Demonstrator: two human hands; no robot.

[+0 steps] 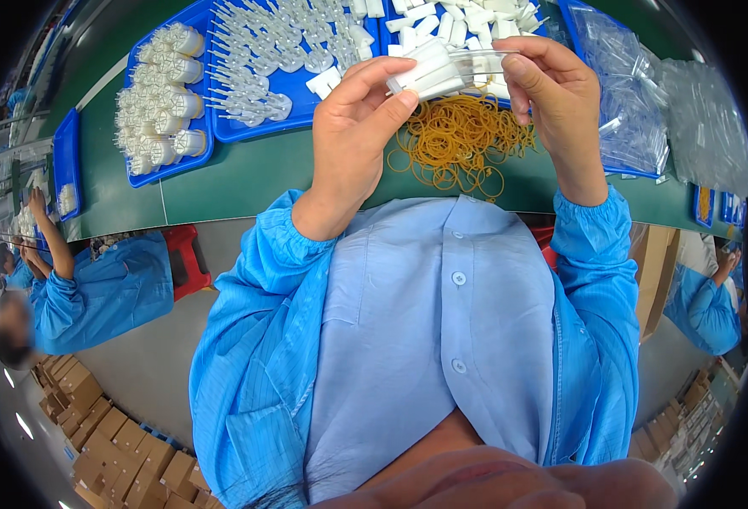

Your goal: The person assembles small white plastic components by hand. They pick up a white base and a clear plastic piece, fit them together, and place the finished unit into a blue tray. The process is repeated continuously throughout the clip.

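My left hand (353, 127) grips a bundle of white plastic pieces (429, 69) from the left side, thumb on top. My right hand (561, 93) pinches the right end of the same bundle, where a thin clear sleeve or band (488, 58) juts out. Both hands hover above a loose heap of tan rubber bands (459, 140) lying on the green table (247, 182).
Blue trays (196, 144) at the back hold white plastic parts, some bundled in rolls (166, 102). Clear plastic bags (637, 93) lie at the right. Co-workers in blue coats sit at left (94, 293) and right (705, 305). Stacked cardboard boxes (111, 441) and a red stool (183, 254) stand below.
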